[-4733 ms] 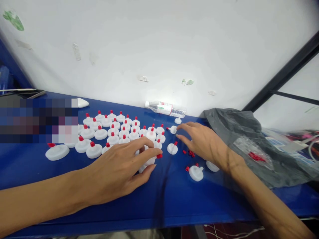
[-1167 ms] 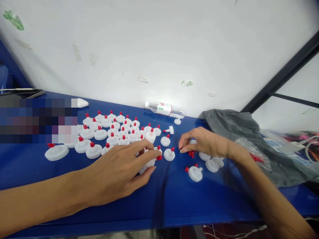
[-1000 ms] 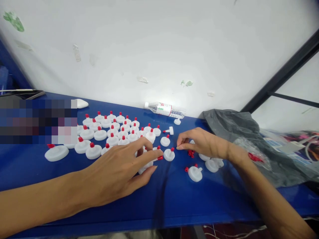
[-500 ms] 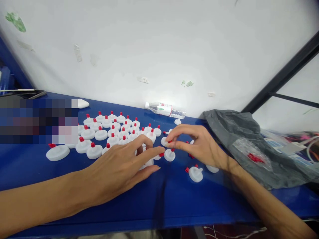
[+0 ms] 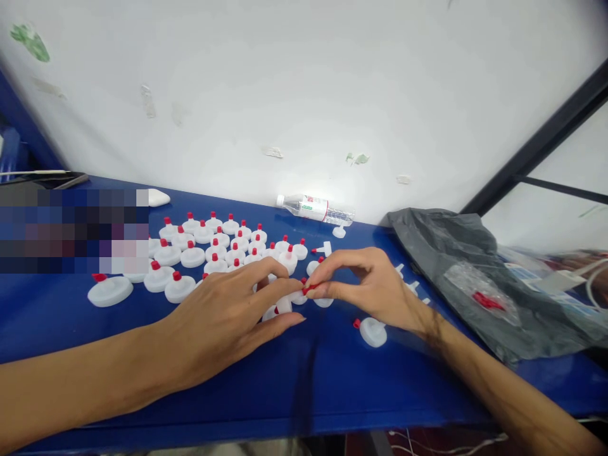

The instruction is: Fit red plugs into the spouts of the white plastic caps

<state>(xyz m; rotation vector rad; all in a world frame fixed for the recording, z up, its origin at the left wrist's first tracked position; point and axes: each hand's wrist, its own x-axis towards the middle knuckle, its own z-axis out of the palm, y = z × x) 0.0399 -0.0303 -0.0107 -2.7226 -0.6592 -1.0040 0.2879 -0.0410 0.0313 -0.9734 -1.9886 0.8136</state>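
Observation:
My left hand (image 5: 228, 320) rests on the blue table (image 5: 285, 386), fingers curled around a white disc part (image 5: 284, 306) near its fingertips. My right hand (image 5: 365, 285) pinches a small red cap (image 5: 311, 289) between thumb and forefinger, right at the tips of my left fingers and above the held disc. Several white discs with red caps (image 5: 213, 250) stand in rows behind my left hand. One more white disc (image 5: 373, 331) with a red cap lies on its side below my right wrist.
A clear water bottle (image 5: 316, 209) lies by the white wall. A grey plastic bag (image 5: 479, 278) with a clear pouch of red caps (image 5: 484, 299) sits at the right. A large white disc (image 5: 109, 290) lies at the left. Uncapped white discs (image 5: 409, 286) show behind my right hand.
My right hand moved left from the loose red caps to my left fingertips, bringing a red cap to the disc. My left hand stayed put.

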